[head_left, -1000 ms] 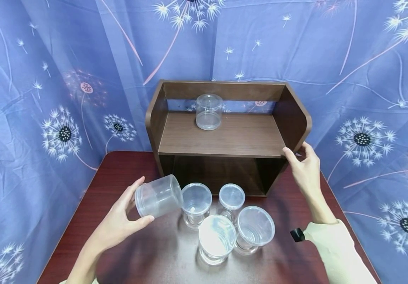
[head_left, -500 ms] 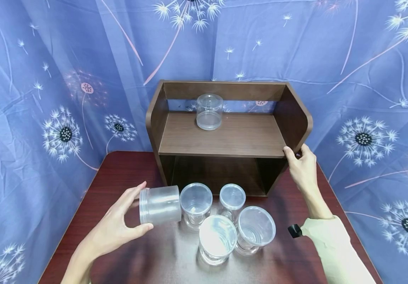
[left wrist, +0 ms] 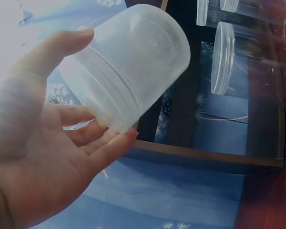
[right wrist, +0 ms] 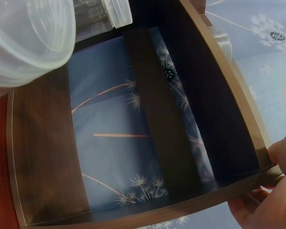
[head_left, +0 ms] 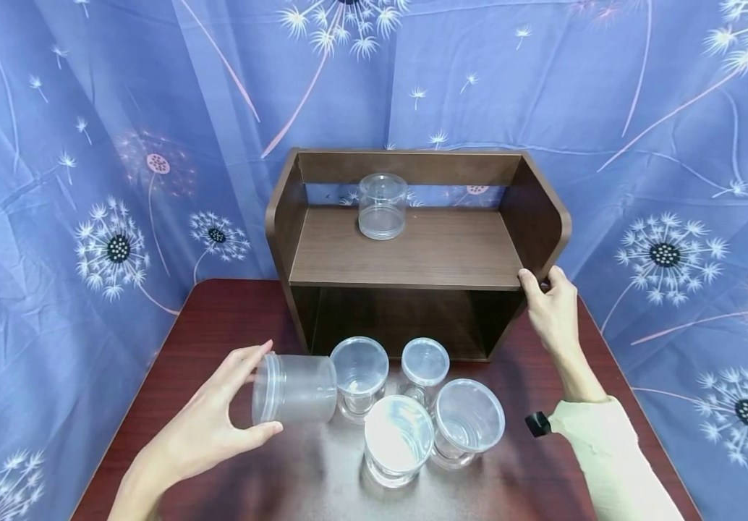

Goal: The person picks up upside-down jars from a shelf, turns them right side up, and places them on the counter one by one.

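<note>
A clear plastic jar (head_left: pixel 304 389) lies on its side in my left hand (head_left: pixel 201 430). Its lidded end points toward the palm, and its base points right. In the left wrist view, thumb and fingers hold the jar (left wrist: pixel 150 52) around its lid. My right hand (head_left: pixel 553 315) grips the right side panel of a brown two-tier shelf (head_left: pixel 406 250), thumb at the upper board's front corner. The right wrist view shows this hand (right wrist: pixel 271 191) at the shelf's edge. Another clear jar (head_left: pixel 383 206) stands upright on the upper board.
Several lidded clear jars stand close together on the dark red table (head_left: pixel 231 318), before the shelf's lower compartment (head_left: pixel 400 322). The nearest is a jar (head_left: pixel 398 438) at the front; a smaller jar (head_left: pixel 425 362) is behind it. A blue dandelion-print curtain (head_left: pixel 218 145) surrounds the table.
The jar in my left hand has turned from tilted to about level and come slightly lower with the hand. My right hand keeps its grip on the shelf; its wrist has shifted slightly left.
</note>
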Demonstrator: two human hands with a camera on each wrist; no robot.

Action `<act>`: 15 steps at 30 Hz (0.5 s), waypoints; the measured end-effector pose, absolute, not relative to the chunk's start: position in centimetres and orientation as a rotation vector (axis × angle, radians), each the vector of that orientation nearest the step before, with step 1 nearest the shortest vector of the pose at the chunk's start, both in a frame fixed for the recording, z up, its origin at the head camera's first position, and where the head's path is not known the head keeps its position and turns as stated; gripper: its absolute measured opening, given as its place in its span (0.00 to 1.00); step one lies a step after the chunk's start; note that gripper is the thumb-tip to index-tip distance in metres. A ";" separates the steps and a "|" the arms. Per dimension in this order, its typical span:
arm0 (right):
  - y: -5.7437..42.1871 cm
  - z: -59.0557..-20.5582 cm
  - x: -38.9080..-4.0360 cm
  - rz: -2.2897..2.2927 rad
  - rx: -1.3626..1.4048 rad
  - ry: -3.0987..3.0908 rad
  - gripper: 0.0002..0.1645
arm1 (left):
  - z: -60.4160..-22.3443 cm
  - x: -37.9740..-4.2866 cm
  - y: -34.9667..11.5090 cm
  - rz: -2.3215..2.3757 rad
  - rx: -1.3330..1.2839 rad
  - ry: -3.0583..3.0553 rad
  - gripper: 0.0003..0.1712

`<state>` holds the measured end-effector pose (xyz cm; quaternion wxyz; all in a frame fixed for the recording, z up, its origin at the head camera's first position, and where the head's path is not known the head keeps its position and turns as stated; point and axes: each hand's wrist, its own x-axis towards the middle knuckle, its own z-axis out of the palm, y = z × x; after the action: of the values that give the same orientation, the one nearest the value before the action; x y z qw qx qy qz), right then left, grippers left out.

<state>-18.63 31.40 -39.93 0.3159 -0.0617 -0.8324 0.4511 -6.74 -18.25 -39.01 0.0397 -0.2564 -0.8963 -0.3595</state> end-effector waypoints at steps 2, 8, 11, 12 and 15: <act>31.4 -39.9 -18.6 1.199 -0.157 -2.184 0.16 | -39.3 -6.7 -18.0 -1.046 -0.788 -2.764 0.59; 31.6 -40.0 -18.6 1.205 -0.141 -2.191 0.16 | -40.6 -6.6 -16.8 -0.908 -0.793 -2.823 0.59; 31.6 -40.1 -18.7 1.208 -0.138 -2.196 0.17 | -41.3 -6.6 -16.2 -0.824 -0.819 -2.832 0.58; 31.7 -40.1 -18.7 1.210 -0.137 -2.196 0.16 | -41.5 -6.5 -16.0 -0.799 -0.827 -2.832 0.58; 31.7 -40.2 -18.7 1.221 -0.132 -2.194 0.16 | -42.3 -6.5 -15.4 -0.752 -0.864 -2.808 0.56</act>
<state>-18.73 31.68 -40.18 0.3087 -0.0500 -0.8300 0.4619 -6.52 -15.41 -42.27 0.0545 -0.2846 -0.9245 -0.2477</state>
